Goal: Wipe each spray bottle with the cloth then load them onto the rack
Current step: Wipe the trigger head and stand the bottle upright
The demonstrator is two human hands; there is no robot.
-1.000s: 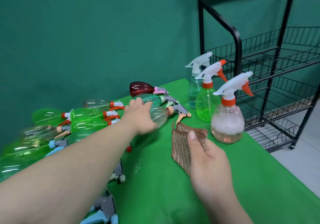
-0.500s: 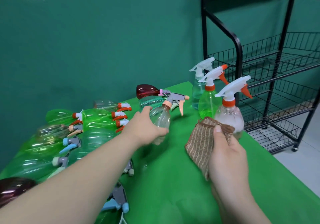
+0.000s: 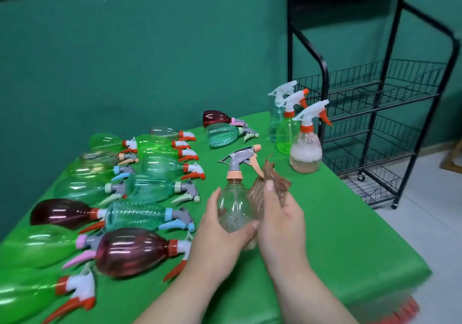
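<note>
A clear spray bottle [image 3: 233, 206] with a grey and peach trigger head stands upright above the green table [image 3: 337, 236]. My left hand [image 3: 220, 231] grips its body from the left and below. My right hand [image 3: 281, 213] holds a brown striped cloth [image 3: 271, 186] pressed against the bottle's right side. Three bottles stand upright at the table's far right: a frosted one [image 3: 305, 151], a green one [image 3: 287, 133] and a pale blue one [image 3: 276, 121]. Several bottles lie on their sides at the left, among them a dark red one [image 3: 132, 251]. The black wire rack [image 3: 390, 103] stands right of the table.
A dark red bottle [image 3: 216, 118] and a ribbed teal bottle [image 3: 225, 135] lie at the table's far edge. The rack's wire shelves hold nothing visible. A green wall [image 3: 150, 61] backs the table. Pale floor [image 3: 435, 223] lies at the right.
My left hand lifted the clear bottle from the pile, brought it toward me and turned it upright. My right hand raised the cloth off the table and brought it against the bottle.
</note>
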